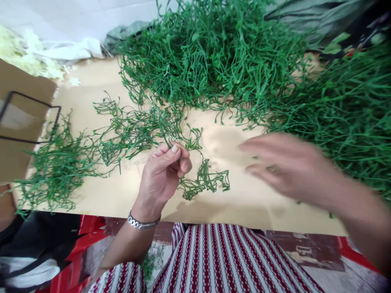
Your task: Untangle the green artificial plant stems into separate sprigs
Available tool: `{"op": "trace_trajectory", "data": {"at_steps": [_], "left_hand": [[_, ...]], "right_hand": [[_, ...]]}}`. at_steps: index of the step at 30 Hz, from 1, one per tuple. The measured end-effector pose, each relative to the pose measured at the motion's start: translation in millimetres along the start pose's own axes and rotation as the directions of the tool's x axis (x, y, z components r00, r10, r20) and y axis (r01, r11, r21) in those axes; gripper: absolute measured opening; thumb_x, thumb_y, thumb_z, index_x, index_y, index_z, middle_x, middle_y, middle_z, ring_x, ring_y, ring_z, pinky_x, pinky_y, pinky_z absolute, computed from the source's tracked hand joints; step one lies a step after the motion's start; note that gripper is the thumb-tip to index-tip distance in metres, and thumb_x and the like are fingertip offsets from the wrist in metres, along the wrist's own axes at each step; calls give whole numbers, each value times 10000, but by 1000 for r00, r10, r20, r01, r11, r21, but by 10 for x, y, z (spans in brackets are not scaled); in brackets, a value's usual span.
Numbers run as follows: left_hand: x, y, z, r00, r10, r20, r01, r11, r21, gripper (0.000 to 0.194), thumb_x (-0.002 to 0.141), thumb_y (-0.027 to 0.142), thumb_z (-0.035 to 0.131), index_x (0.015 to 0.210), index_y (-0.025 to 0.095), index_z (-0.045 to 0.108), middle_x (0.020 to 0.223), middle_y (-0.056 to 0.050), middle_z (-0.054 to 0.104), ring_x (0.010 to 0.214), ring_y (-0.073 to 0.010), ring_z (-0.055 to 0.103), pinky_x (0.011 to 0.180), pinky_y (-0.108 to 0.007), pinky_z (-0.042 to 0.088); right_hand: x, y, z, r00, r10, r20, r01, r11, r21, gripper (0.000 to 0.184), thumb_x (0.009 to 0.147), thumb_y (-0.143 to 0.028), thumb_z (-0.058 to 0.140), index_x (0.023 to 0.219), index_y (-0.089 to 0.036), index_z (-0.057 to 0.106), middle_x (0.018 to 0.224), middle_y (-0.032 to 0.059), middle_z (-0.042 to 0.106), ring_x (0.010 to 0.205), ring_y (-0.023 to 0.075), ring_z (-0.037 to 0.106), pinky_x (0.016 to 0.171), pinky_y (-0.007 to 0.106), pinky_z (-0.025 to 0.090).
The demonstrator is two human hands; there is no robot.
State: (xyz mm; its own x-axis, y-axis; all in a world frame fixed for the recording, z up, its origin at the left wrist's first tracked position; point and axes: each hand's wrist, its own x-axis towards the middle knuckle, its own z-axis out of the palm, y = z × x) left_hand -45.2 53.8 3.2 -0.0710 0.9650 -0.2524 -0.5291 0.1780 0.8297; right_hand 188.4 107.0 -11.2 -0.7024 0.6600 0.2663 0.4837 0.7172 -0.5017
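My left hand (166, 169) is closed in a pinch, thumb against forefinger, on a thin green stem (163, 129) that sticks up from the fingertips. The stem looks like an artificial plant piece. Blurred by motion, my right hand (284, 162) is over the right part of the table, thumb and fingers apart, with no held thing I can make out. Between the hands, close to the left one, lies a small cluster of curly green stems (207, 179). A looser spread of green stems (131, 132) lies just beyond my left hand.
A large heap of green stems (210, 57) covers the back of the tan tabletop (238, 203); another heap (345, 106) fills the right side. At left are a smaller pile (58, 167), a cardboard box (24, 89) and a black wire frame (33, 99). Pale flowers (30, 53) lie behind.
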Motion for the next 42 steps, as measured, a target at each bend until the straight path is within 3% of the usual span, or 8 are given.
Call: {"op": "trace_trajectory", "data": {"at_steps": [4,13,23,27,29,32,37,42], "left_hand": [[-125,9,11,999,34,1,-34,999,17,143,734,270,611,657,150,621,490,8,516,434,-83,422,464,-230,335],[-620,68,-261,963,247,-109,-223,955,194,124,730,280,627,684,174,672,689,-46,613,751,-189,573,770,-331,452],[-571,182,-694,880,219,-422,-109,957,268,281,680,267,657,935,153,634,904,-81,639,819,-199,594,786,-361,476],[-573,160,-450,732,664,-153,-222,445,867,210,744,173,600,945,215,643,997,-41,615,929,-187,555,841,-345,450],[-639,80,-233,715,661,228,-441,173,881,202,743,85,577,893,202,644,901,-37,620,892,-181,555,803,-348,461],[-688,-62,22,610,647,458,-578,-32,815,282,704,-17,564,924,152,610,802,-47,591,806,-169,534,731,-339,455],[-586,-191,106,726,575,377,-484,38,874,204,740,22,544,897,147,583,778,-55,593,750,-169,510,671,-331,402],[-525,-219,86,816,524,242,-481,385,788,120,779,67,518,809,167,577,727,-26,582,714,-148,521,654,-298,402]], "right_hand": [[58,-52,320,959,-178,219,173,984,44,177,871,-216,469,923,-143,622,923,75,641,843,172,582,760,330,460],[125,-389,-135,962,-252,101,206,921,331,100,841,-201,522,910,-174,589,806,37,630,748,121,565,685,258,442],[366,-504,84,983,-153,100,65,801,595,92,824,-215,551,876,-162,604,787,10,621,711,76,565,650,184,436],[376,-498,129,992,-84,98,14,825,566,81,806,-213,575,844,-151,612,757,3,616,680,70,555,631,174,428],[373,-514,155,994,-59,96,-5,828,561,72,800,-192,579,849,-154,615,760,-5,615,682,63,554,635,166,426],[366,-548,200,997,-44,69,-2,828,560,78,798,-168,575,863,-153,615,777,-8,618,702,62,555,647,164,425],[337,-579,271,999,-28,17,13,814,581,87,796,-145,567,875,-151,602,780,-2,616,714,73,553,659,187,425],[304,-571,335,1000,-13,-28,28,754,656,77,794,-185,589,867,-161,586,753,-1,595,700,84,544,636,205,425]]}}
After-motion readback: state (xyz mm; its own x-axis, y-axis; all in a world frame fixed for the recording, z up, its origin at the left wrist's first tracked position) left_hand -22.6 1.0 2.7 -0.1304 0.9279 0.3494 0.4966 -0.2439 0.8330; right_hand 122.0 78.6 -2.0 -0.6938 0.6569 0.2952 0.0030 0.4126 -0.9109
